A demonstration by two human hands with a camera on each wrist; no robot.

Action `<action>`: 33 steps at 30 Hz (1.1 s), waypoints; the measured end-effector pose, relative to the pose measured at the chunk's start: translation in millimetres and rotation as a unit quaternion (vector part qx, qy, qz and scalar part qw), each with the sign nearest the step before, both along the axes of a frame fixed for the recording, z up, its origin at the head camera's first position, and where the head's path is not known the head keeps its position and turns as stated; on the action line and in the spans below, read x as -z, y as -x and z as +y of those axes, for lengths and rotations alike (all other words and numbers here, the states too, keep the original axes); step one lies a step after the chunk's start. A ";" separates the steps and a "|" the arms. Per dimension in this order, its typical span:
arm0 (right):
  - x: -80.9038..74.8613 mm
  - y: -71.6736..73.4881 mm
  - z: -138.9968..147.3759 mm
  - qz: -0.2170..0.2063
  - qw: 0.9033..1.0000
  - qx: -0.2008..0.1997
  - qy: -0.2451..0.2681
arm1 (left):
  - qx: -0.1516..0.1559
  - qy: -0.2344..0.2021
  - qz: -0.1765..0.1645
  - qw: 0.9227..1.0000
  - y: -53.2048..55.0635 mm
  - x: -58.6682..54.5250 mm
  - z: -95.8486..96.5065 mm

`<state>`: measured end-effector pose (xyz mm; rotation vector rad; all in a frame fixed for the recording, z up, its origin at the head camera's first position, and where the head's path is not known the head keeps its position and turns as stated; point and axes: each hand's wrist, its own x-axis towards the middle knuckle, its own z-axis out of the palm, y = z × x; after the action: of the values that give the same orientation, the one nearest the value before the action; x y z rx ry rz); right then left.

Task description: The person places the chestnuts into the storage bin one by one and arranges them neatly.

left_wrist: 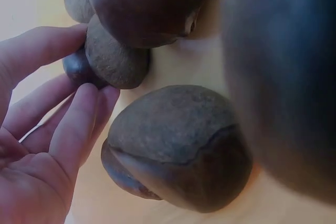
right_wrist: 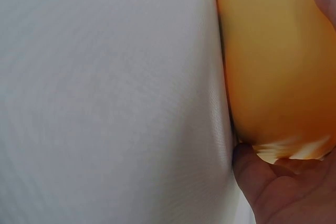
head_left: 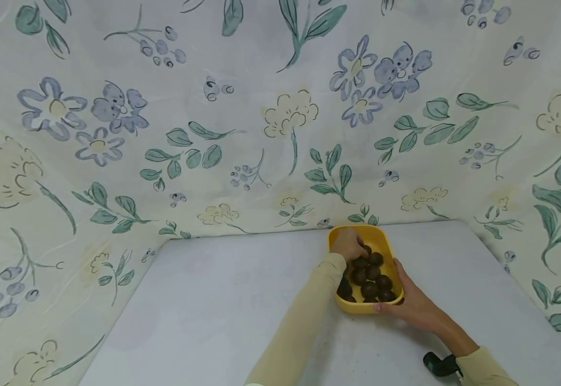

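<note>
A yellow plastic bin [head_left: 357,307] stands at the far right of the table, with several round dark-brown chestnuts [head_left: 369,290] inside. My left hand [head_left: 348,244] reaches into its far end. In the left wrist view, the left hand's fingers and thumb close around a small, dark chestnut [left_wrist: 79,69], and its fingertips touch a duller chestnut [left_wrist: 118,59] beside it. A large two-toned chestnut [left_wrist: 181,145] lies nearer that camera. My right hand [head_left: 417,305] grips the bin's near right corner from outside. The bin's outer wall [right_wrist: 278,61] fills the right side of the right wrist view.
A white table top [head_left: 212,311] stretches left and in front of the bin. Behind it rises a cloth wall [head_left: 241,182] printed with flowers and leaves, close to the bin's far end. A black strap device [head_left: 440,364] sits at the right wrist.
</note>
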<state>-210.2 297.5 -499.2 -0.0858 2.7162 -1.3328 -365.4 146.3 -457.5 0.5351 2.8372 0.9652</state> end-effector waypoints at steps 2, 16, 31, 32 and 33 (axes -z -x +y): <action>-0.3 0.0 -0.7 0.002 1.000 -0.001 -0.001 | -0.001 0.002 -0.002 1.000 1.2 1.0 -0.2; -0.6 1.2 -3.7 0.017 1.000 -0.010 0.006 | -0.003 0.018 -0.007 1.000 2.2 2.9 -3.7; -1.2 -2.0 -3.4 -0.006 1.000 -0.004 -0.008 | -0.003 0.050 0.015 0.999 -12.5 -9.2 0.1; -0.8 -2.4 -2.5 -0.007 1.000 -0.002 -0.011 | 0.001 0.046 0.021 0.999 -13.8 -12.3 0.9; -0.4 -2.8 -1.6 -0.008 1.000 0.000 -0.014 | 0.005 0.038 0.024 0.999 -15.2 -16.2 1.6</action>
<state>-207.4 295.9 -498.7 -0.0730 2.7196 -1.2903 -350.2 147.9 -441.3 0.5718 2.8966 0.8495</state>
